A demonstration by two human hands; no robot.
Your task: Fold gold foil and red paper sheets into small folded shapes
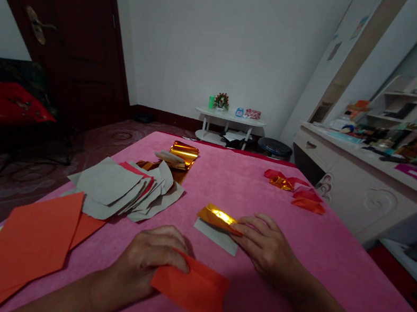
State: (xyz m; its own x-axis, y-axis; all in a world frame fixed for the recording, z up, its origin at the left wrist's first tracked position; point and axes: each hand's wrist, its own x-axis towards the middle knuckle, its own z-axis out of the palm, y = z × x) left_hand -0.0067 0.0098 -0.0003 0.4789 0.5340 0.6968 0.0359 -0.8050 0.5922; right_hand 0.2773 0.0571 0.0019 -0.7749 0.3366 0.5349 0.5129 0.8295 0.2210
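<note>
Between the thumb and fingers of my left hand (152, 256) is a piece of orange paper (195, 288), which reaches out to the right above the pink cloth. My right hand (263, 243) lies to the right, its fingertips on the end of a folded gold foil paper (217, 217). Under the foil, a grey paper sheet (216, 237) sticks out toward me. Whether the right fingers pinch the foil or only press on it is hard to see. Left of my hands lies a loose stack of grey papers (110, 184), with some red edges showing among them.
Large orange sheets (30, 237) lie at the left edge of the pink-covered table (228, 178). Behind the grey stack is a gold foil roll (185, 152). Several folded red, orange and gold pieces (308, 199) sit at the far right. A cluttered dresser (352, 165) stands beyond.
</note>
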